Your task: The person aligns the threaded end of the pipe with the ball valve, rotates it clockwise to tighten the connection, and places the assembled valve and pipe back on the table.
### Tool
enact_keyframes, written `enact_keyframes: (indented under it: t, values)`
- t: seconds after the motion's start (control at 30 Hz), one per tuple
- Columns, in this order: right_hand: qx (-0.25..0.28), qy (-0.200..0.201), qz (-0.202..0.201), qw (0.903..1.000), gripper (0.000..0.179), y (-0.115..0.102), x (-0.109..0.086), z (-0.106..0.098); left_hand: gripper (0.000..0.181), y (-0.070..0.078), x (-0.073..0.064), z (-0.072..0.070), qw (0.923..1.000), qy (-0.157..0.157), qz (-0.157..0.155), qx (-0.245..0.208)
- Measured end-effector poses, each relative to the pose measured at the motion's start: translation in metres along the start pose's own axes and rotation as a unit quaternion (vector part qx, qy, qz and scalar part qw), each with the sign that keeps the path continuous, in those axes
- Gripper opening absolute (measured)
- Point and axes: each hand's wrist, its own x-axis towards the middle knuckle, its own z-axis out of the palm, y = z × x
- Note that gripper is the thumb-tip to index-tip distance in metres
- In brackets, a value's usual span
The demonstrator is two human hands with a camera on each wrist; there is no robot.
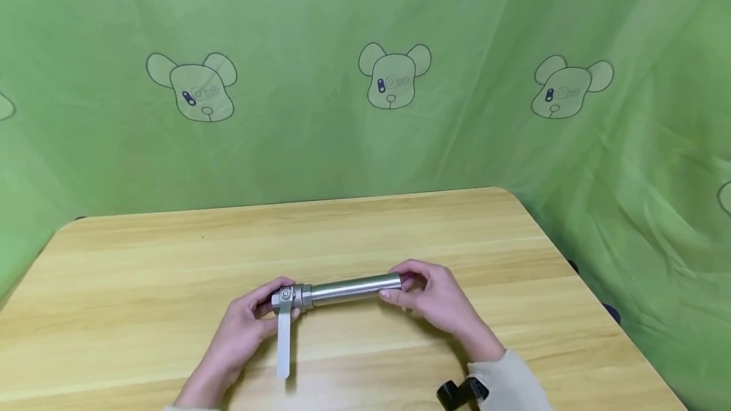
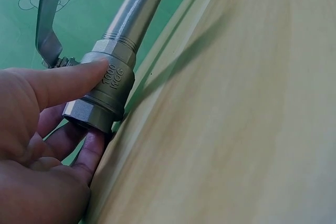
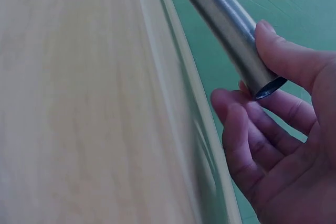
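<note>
A metal ball valve (image 1: 299, 296) with a long flat lever handle (image 1: 283, 341) is joined to a shiny steel pipe (image 1: 354, 288). My left hand (image 1: 242, 328) grips the valve body at its left end, thumb across the raised "1000 WOG" lettering in the left wrist view. The lever points toward me in the head view. At the pipe's other end, my right hand (image 1: 436, 297) pinches the tube between thumb and fingers. The pipe's open mouth (image 3: 270, 87) shows in the right wrist view. Both hands hold the assembly level, close over the table, and its shadow falls on the wood.
The wooden table (image 1: 171, 252) has rounded far corners. Behind and to the right hangs a green curtain (image 1: 308, 144) printed with bear heads. A black device (image 1: 462, 393) sits at the right sleeve (image 1: 508, 385).
</note>
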Motion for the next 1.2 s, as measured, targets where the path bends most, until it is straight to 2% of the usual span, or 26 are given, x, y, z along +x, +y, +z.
enact_keyframes:
  t: [0.1,0.3,0.57,0.8,1.03,1.2]
  values:
    - [0.003,0.002,0.002,1.0000,0.040,-0.0002,0.0003,0.0007,0.055,0.0001,0.0000,-0.0002,1.0000,0.000,0.002,0.000]
    - [0.020,-0.018,0.019,0.9994,0.037,0.0000,-0.0009,0.0045,0.054,0.0006,-0.0007,-0.0006,1.0000,0.000,0.002,0.001]
    - [0.011,-0.004,0.018,0.9998,0.034,-0.0022,-0.0002,0.0073,0.055,0.0012,-0.0009,-0.0012,1.0000,0.000,0.002,0.001]
    - [0.039,-0.020,0.001,0.9991,0.056,-0.0008,0.0007,0.0029,0.056,0.0006,-0.0012,0.0002,0.9999,0.002,0.002,0.012]
    - [0.048,-0.026,0.016,0.9984,0.039,0.0005,-0.0003,0.0037,0.056,-0.0004,-0.0028,0.0001,1.0000,0.000,0.001,0.003]
    - [0.032,-0.030,0.021,0.9988,0.038,0.0006,-0.0017,0.0080,0.056,0.0000,-0.0034,-0.0008,1.0000,-0.004,0.000,-0.001]
